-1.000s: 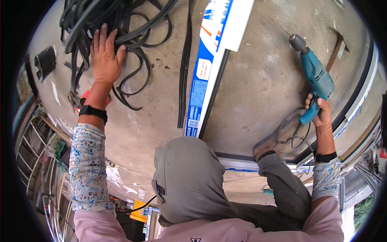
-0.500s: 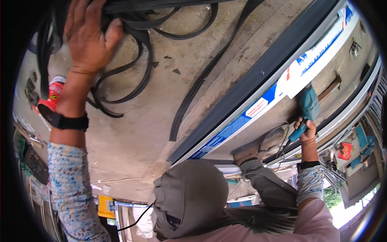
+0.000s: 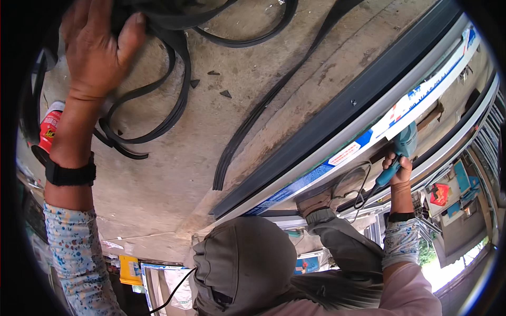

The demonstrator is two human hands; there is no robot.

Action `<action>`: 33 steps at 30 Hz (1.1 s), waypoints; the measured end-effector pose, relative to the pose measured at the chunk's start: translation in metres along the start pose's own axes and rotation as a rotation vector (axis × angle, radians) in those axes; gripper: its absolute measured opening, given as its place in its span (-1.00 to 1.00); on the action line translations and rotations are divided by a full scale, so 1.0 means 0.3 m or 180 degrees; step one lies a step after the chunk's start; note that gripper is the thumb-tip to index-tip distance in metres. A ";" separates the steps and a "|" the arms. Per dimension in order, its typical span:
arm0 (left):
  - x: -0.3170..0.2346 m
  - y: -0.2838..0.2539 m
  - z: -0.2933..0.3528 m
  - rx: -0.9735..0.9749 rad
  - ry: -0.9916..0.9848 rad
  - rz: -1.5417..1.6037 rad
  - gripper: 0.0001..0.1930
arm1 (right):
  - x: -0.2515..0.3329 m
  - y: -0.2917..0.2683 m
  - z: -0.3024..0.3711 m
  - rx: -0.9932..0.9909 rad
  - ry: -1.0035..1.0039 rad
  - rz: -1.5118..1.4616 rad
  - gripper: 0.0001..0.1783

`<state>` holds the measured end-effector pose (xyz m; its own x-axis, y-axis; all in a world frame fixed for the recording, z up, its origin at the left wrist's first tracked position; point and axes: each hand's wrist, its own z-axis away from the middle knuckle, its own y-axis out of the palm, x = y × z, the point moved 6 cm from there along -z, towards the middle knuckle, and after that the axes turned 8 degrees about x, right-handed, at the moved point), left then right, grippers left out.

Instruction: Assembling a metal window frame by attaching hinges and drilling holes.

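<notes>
My left hand (image 3: 97,50) reaches to the upper left over a tangle of black rubber strips (image 3: 186,79), thumb and fingers apart. Its fingertips run into dark, blurred material at the picture's edge, so I cannot tell what they touch. On the right, my right hand (image 3: 398,169) is wrapped around the handle of a teal power drill (image 3: 406,141). The drill's front end is hidden behind a long grey frame bar (image 3: 337,109). White and blue protective film (image 3: 311,176) covers the bar's near side.
Another loose strip (image 3: 258,108) lies across the concrete floor beside small dark triangular scraps (image 3: 225,94). A red bottle (image 3: 50,125) stands by my left forearm. The drill's cord (image 3: 360,197) loops near my shoe (image 3: 315,202). A yellow box (image 3: 130,270) sits lower left; a red item (image 3: 439,194) lies far right.
My left hand has shifted slightly left and the view has tilted a little. The drill is now lower and further behind the bar, still in my right hand.
</notes>
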<state>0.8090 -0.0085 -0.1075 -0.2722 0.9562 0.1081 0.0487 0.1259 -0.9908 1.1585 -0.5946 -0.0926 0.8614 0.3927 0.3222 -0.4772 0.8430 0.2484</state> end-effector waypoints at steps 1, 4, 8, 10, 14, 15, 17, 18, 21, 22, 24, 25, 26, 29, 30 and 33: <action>0.002 0.001 -0.001 0.0005 -0.0035 0.0030 -0.35 | 0.001 0.007 0.002 -0.0035 -0.0023 0.0045 -0.42; -0.027 -0.006 -0.010 0.0003 -0.0113 0.0173 -0.36 | 0.003 -0.017 0.017 0.0001 -0.0115 0.0089 -0.42; -0.015 0.003 -0.021 -0.0205 -0.0275 0.0982 -0.44 | 0.037 0.006 0.074 -0.0297 -0.0199 0.0529 -0.36; -0.016 -0.006 -0.028 -0.0126 -0.0334 0.1041 -0.44 | 0.061 0.004 0.118 -0.0267 -0.0033 0.0636 -0.33; -0.037 -0.015 -0.022 0.0170 -0.0454 0.0685 -0.41 | 0.143 0.022 0.221 -0.0083 -0.0117 0.1208 -0.33; -0.050 -0.008 -0.030 0.0321 -0.0531 0.0535 -0.40 | 0.147 0.033 0.234 -0.0002 -0.0162 0.1203 -0.33; -0.131 -0.076 -0.039 0.0519 -0.0821 0.0358 -0.37 | 0.164 0.050 0.258 0.0149 -0.0255 0.1194 -0.33; -0.171 -0.126 -0.032 0.0740 -0.1237 0.0213 -0.35 | 0.163 0.055 0.275 0.0195 -0.0300 0.1178 -0.33; -0.465 -0.282 -0.101 0.0696 -0.1242 0.1892 -0.22 | 0.143 0.065 0.284 0.0304 -0.0512 0.1048 -0.35; -0.565 -0.342 -0.148 0.0887 -0.1211 0.2546 -0.20 | 0.121 0.077 0.274 0.0384 -0.0601 0.1043 -0.35; -0.701 -0.324 -0.210 0.1298 -0.1386 0.3643 -0.25 | 0.073 0.098 0.229 0.0405 -0.0646 0.0906 -0.36; -0.743 -0.311 -0.253 0.1362 -0.1515 0.3687 -0.32 | 0.047 0.123 0.200 0.0576 -0.0658 0.0836 -0.37; -0.766 -0.301 -0.288 0.1425 -0.1652 0.3717 -0.39 | 0.022 0.155 0.179 0.0758 -0.0673 0.0759 -0.37; -0.741 -0.241 -0.275 0.1112 -0.2096 0.4229 -0.59 | -0.027 0.208 0.146 0.0977 -0.0732 0.0643 -0.39; -0.740 -0.236 -0.266 0.1104 -0.2059 0.4202 -0.60 | -0.041 0.219 0.136 0.1137 -0.0777 0.0666 -0.40; -0.750 -0.243 -0.232 0.1205 -0.2218 0.3884 -0.60 | -0.069 0.227 0.110 0.1208 -0.0868 0.0564 -0.41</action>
<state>0.9334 -0.2144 -0.0539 -0.6550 0.0816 -0.7512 0.3653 -0.8361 -0.4093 1.1023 -0.5574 -0.0522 0.7085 0.3647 0.6041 -0.6855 0.5588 0.4667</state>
